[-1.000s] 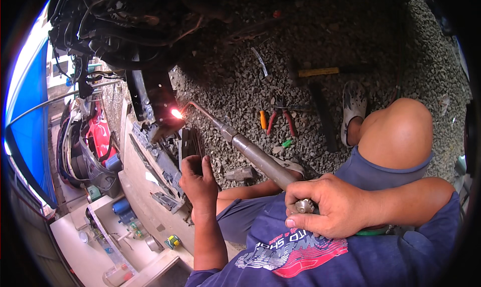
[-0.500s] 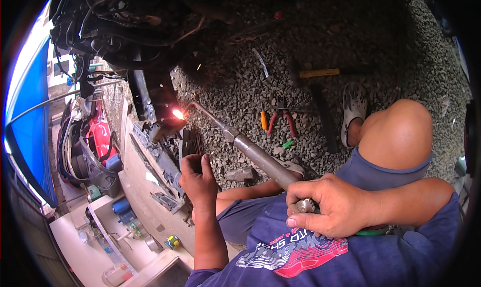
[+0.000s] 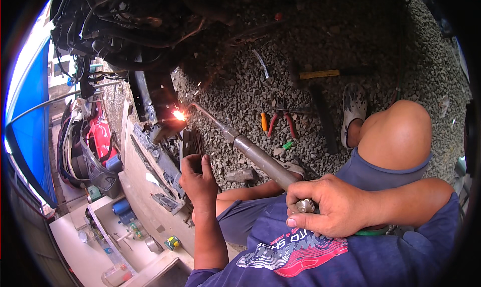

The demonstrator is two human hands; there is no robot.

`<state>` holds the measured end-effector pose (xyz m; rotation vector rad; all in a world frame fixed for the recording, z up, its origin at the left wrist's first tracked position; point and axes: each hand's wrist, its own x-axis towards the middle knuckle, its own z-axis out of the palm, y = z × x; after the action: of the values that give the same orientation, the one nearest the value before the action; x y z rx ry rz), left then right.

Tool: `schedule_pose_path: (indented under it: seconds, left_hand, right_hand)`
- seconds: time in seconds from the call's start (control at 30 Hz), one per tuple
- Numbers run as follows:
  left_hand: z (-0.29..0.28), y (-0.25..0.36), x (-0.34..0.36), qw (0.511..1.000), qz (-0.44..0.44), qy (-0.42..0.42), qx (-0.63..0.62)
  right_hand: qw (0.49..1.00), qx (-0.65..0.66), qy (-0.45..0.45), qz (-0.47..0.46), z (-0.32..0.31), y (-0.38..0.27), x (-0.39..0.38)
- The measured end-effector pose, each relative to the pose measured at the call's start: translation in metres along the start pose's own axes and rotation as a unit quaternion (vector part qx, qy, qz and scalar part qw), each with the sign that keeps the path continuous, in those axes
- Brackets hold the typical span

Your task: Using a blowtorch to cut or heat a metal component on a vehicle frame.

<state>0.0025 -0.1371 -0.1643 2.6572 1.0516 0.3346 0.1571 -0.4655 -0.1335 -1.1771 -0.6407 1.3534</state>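
Observation:
My right hand [image 3: 330, 205] is closed around the handle end of a gas welding torch [image 3: 265, 161]. The torch slants up and left, and its bent copper-coloured nozzle ends beside a bright glowing spot [image 3: 179, 115]. That spot is on the edge of a dark metal car body part [image 3: 149, 99], and small sparks fly off it. My left hand [image 3: 199, 179] is closed in a pinch below the glow, with a thin brownish rod [image 3: 201, 145] rising from its fingers. Glare hides whether the rod's tip touches the metal.
Dark hoses and wiring [image 3: 135, 41] hang above the work. On the gravel to the right lie an orange-handled screwdriver [image 3: 264, 120], red-handled pliers [image 3: 289, 124] and a yellow-and-black-handled hammer [image 3: 319, 73]. A grey car panel with broken plastic [image 3: 163, 171] leans at left, near a white bin [image 3: 115, 237].
The glow has grown a little brighter and wider, and more sparks scatter upward from it. Both hands and the torch stay nearly in place.

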Motion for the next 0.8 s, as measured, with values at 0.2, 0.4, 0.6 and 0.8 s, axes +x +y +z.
schedule_pose_path:
  seconds: [0.2, 0.4, 0.6, 0.8]
  left_hand:
    - [0.0015, -0.0017, 0.0021, 1.0, 0.007, 0.003, 0.005]
    - [0.0019, -0.0015, 0.0006, 1.0, 0.008, 0.001, -0.002]
    - [0.0008, 0.0016, 0.0, 1.0, 0.001, 0.002, 0.011]
    - [0.0014, -0.0001, -0.0009, 1.0, 0.003, 0.001, 0.005]
  right_hand:
    - [1.0, -0.006, 0.007, -0.012, 0.0011, 0.0017, -0.0003]
    - [1.0, 0.0, 0.01, -0.009, 0.0008, -0.0003, -0.0005]
    - [1.0, 0.008, 0.012, -0.016, 0.0022, -0.0001, -0.0001]
    - [1.0, 0.009, 0.013, -0.019, 0.0028, -0.0001, -0.0003]
